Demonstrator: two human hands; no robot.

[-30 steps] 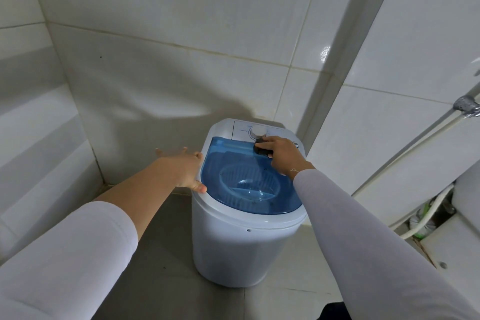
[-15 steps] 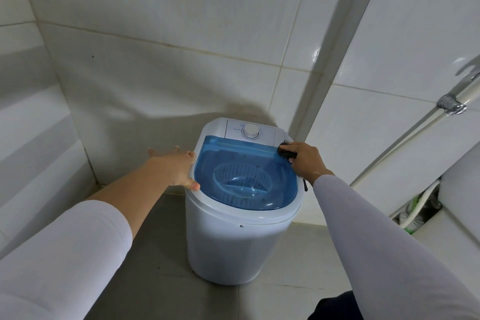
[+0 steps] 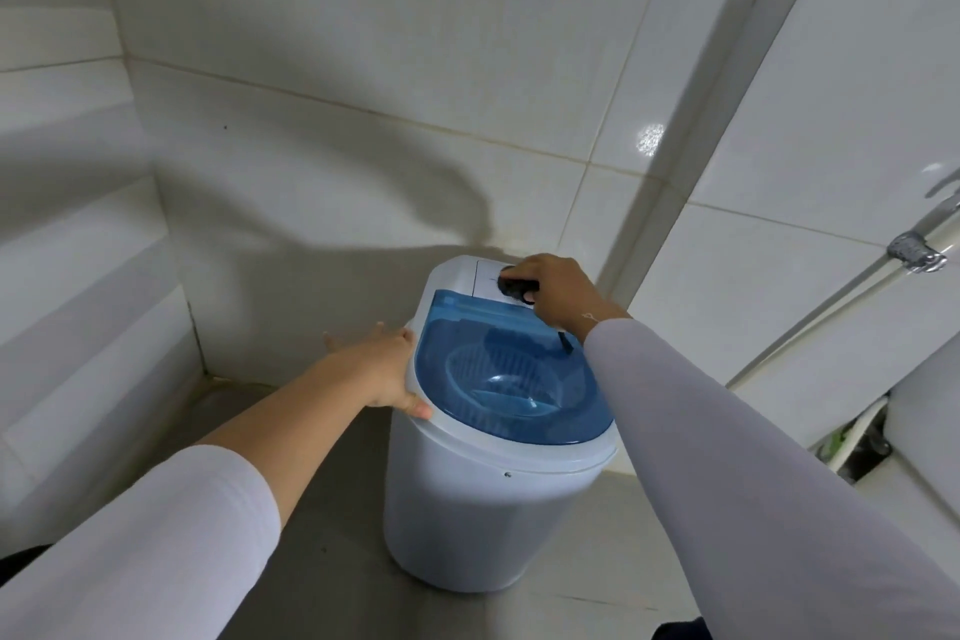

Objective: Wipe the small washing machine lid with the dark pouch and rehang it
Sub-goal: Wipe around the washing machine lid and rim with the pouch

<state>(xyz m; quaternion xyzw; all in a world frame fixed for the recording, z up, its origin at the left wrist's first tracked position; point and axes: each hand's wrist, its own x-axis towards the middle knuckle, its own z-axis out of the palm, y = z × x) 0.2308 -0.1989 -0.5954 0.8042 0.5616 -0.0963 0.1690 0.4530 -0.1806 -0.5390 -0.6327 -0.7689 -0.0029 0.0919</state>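
Head view: right hand (image 3: 558,288) pinches the dark pouch (image 3: 516,287) against the control panel (image 3: 488,282), behind the blue lid (image 3: 506,374); left hand (image 3: 387,369), spread, steadies the rim. Risk: rubbing may turn the hidden dial.

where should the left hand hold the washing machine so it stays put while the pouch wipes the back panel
Probably where the left hand already is: on the left side of the white rim, coming in from the left, with the palm flat against the curve beside the blue lid. The tub is tall and narrow, and the right hand presses the dark pouch near its top.
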